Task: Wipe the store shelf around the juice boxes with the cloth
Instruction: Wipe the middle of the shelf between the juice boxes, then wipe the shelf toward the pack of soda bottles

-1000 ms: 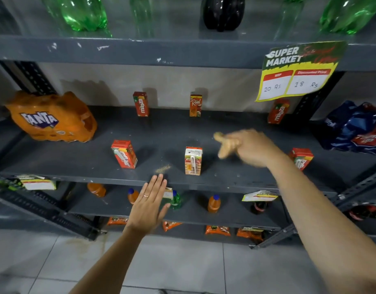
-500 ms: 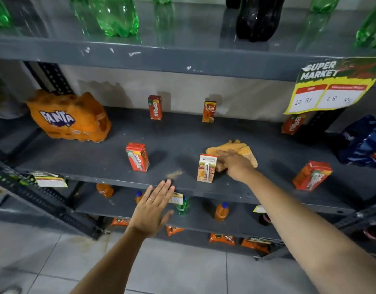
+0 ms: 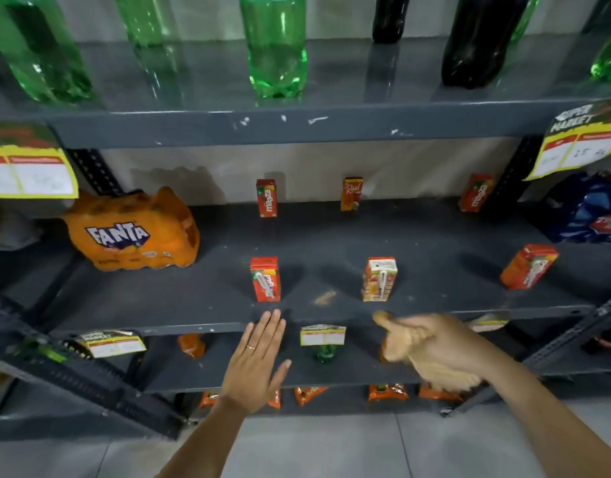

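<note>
The right hand [image 3: 435, 346], clenching the cloth [image 3: 445, 377], is coming back off the shelf [image 3: 435, 243] toward 5 o'clock, leaving crumbs [image 3: 325, 297] between the juice boxes [image 3: 379, 279], while the flat, released left hand [image 3: 254, 360] is waiting below.

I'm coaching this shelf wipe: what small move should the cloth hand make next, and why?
Probably lift the right hand with the cloth back onto the shelf and sweep the tan smudge between the two front juice boxes; the cloth hangs below the shelf's front edge.
</note>
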Motion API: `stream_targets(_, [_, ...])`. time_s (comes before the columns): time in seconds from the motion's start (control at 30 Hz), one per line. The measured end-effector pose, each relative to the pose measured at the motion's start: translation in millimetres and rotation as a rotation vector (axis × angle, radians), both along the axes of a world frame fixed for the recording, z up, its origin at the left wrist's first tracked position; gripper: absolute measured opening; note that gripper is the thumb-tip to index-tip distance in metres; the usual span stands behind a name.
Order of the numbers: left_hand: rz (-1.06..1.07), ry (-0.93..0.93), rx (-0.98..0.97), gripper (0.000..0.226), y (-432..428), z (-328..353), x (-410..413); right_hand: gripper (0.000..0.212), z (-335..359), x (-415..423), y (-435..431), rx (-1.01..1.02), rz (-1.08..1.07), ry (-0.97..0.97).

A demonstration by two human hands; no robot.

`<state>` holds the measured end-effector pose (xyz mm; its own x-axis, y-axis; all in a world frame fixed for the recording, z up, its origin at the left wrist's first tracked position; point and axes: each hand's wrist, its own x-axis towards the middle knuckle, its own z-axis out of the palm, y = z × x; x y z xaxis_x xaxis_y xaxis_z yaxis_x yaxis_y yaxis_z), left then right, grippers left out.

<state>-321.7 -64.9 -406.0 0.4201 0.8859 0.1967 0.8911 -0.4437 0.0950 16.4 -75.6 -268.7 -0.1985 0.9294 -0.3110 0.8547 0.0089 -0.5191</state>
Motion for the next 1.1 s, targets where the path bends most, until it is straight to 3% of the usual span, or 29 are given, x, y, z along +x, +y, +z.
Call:
stream_targets(0.03, [-0.008, 0.015, 0.01, 0.065, 0.9, 0.6, -13.2, 0.019, 10.2, -21.8, 9.9, 0.016, 0.009, 0.088])
stream_targets(0.07, [-0.019, 0.024, 0.016, 0.063, 2.5, 1.7, -25.1, 0.028, 21.4, -43.3, 24.1, 0.038, 0.033, 0.107])
stream_targets(0.17, [-0.003, 0.052, 0.0, 0.063, 9.1, 4.8, -54.6, 0.01, 50.8, -96.4, 77.9, 0.119, -0.072, 0.306])
stream_targets(0.23, [0.049, 0.078, -0.023, 0.066, 15.6, 5.0, -70.0, 0.03, 72.0, -118.4, 124.7, 0.298, -0.171, 0.228])
stream_targets(0.3, [0.07, 0.1, -0.054, 0.069, 21.7, 3.7, -80.2, 0.042, 85.8, -132.1, 166.8, 0.401, -0.221, 0.011])
stream_targets(0.37, [0.054, 0.123, -0.063, 0.072, 24.6, 0.9, -85.1, 0.051, 83.4, -142.6, 200.0, 0.333, -0.408, -0.179])
stream_targets(0.43, [0.044, 0.118, -0.06, 0.076, 24.6, -1.6, -83.4, 0.053, 66.4, -148.4, 207.9, 0.138, -0.496, -0.311])
stream_targets(0.53, [0.055, 0.108, -0.037, 0.079, 25.0, -4.8, -80.2, 0.059, 28.8, -160.9, 201.0, -0.174, -0.308, -0.315])
stream_targets(0.57, [0.057, 0.099, -0.03, 0.079, 25.4, -5.7, -79.8, 0.058, 14.1, -164.6, 198.3, -0.193, -0.259, -0.349])
stream_targets(0.77, [0.061, 0.098, -0.026, 0.08, 25.8, -10.1, -78.4, 0.053, -39.9, -184.4, 153.4, 0.018, -0.068, -0.432])
stream_targets(1.0, [0.117, 0.123, -0.042, 0.081, 25.7, -8.0, -72.7, 0.071, -39.6, -175.8, 99.2, -0.01, -0.025, -0.358])
stream_targets(1.1, [0.131, 0.148, -0.041, 0.08, 23.7, -6.2, -72.6, 0.062, -27.1, -175.9, 80.4, -0.058, -0.013, -0.377])
